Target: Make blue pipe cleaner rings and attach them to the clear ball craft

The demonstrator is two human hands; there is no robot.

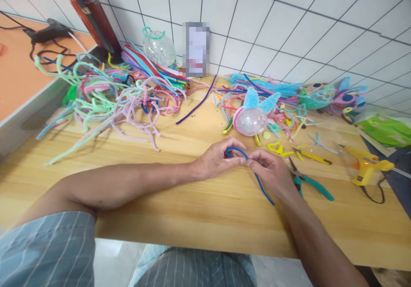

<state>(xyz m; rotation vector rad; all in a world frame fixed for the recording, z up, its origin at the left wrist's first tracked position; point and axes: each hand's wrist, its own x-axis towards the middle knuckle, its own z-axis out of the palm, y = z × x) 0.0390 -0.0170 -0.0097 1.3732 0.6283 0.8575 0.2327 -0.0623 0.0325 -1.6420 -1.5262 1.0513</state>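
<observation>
A dark blue pipe cleaner (pixel 263 188) is bent into a loop at its upper end, and its tail hangs down to the right. My left hand (pixel 221 156) grips the looped end between thumb and fingers. Close against it, my right hand (pixel 268 167) pinches the same pipe cleaner where the loop meets the tail. Just beyond my hands sits a clear plastic ball (pixel 251 121) with a pink band and two light blue ear-like pieces (pixel 260 100) on top. Teal-handled pliers (pixel 310 184) lie to the right of my right hand.
Tangled pale green and lilac pipe cleaners (pixel 118 103) spread over the left. A purple pipe cleaner (pixel 197 103) lies mid-table. At right are a yellow glue gun (pixel 366 165) and yellow cutter (pixel 313 156). Behind stand a phone (pixel 197 49), another clear ball (pixel 159 49) and a green-trimmed ball (pixel 317 96).
</observation>
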